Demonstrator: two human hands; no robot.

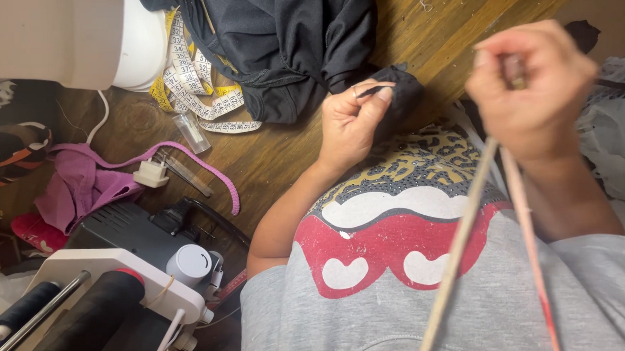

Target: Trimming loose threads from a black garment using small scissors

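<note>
Wooden table [284, 162], head view: a dark garment [287, 45] heaped at upper centre, a yellow-and-white tape measure [199, 89] coiled beside it, pink fabric [77, 187] at left, a sewing machine [122, 272] with dark thread spools at lower left. Left hand [352, 126], centre frame, grip pressed together, pinching a small piece of black cloth [403, 96] at its edge. Right hand [531, 92], upper right and blurred, grip closed around two long thin sticks [466, 225] running down toward the lower edge.
</note>
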